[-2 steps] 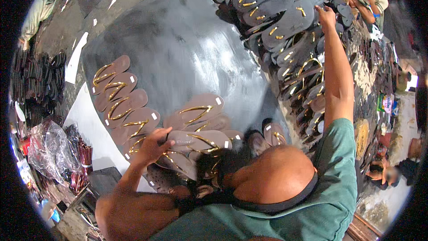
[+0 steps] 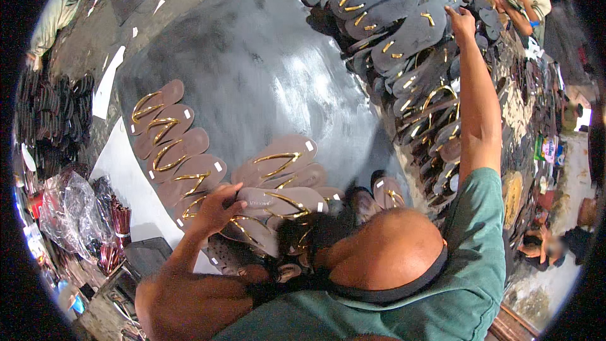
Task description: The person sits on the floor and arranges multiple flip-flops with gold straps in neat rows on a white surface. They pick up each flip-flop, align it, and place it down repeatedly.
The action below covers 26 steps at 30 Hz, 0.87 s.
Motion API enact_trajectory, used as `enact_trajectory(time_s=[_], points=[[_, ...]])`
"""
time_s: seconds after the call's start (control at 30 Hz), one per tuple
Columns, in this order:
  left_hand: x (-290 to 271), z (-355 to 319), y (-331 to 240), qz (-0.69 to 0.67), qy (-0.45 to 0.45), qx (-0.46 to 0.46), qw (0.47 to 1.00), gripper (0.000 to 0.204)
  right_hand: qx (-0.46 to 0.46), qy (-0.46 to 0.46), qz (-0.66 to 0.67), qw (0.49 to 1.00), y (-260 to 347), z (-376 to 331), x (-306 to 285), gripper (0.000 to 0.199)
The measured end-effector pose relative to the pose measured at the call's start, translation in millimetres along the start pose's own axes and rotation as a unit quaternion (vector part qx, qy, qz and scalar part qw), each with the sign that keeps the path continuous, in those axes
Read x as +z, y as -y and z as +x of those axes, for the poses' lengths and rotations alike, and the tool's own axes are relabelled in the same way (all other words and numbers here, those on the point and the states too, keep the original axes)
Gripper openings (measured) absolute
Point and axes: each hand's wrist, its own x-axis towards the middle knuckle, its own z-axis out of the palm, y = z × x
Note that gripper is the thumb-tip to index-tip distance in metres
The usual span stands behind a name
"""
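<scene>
At the lower middle, my left hand [image 2: 221,207] is closed on one end of a brown flip-flop [image 2: 260,199] with a gold strap. More brown flip-flops lie under and beside it, one [image 2: 278,159] just beyond. A slanting row of overlapping brown flip-flops [image 2: 183,142] runs up the left side, straps upward. My right arm is stretched to the far right, where my right hand [image 2: 463,25] pinches the edge of a grey-soled flip-flop [image 2: 410,35] on a big pile. That one lies sole up, gold strap ends showing. My right palm faces away, so part of the grip is hidden.
A shiny dark grey sheet [image 2: 240,57] covers the floor in front of me. Stacked dark soles [image 2: 53,110], clear plastic wrapping [image 2: 72,215] and a white sheet [image 2: 126,173] are on the left. Another person's arm [image 2: 511,9] is beyond the pile at the upper right.
</scene>
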Motion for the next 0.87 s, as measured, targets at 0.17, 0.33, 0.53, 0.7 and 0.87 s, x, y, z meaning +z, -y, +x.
enact_trajectory(time_s=[0.17, 0.33, 0.53, 0.7, 0.87], points=[[0, 8, 3, -0.023, -0.014, -0.013, 1.000, 0.051, -0.020, 0.187, -0.027, 0.982, 65, 39, 19, 0.094], [-2, 21, -2, -0.080, -0.024, -0.004, 0.996, 0.052, -0.133, 0.298, -0.267, 0.907, 93, 85, 40, 0.047], [0, 23, 0, 0.017, -0.032, 0.031, 0.999, 0.052, 0.047, 0.157, -0.241, 0.957, 100, 77, 67, 0.051], [-1, 12, 10, 0.035, -0.044, -0.003, 0.998, 0.051, 0.104, -0.016, -0.062, 0.993, 123, 20, 13, 0.071], [-5, 24, 41, 0.013, -0.068, 0.025, 0.997, 0.050, 0.022, -0.082, -0.058, 0.995, 67, 59, -11, 0.071]])
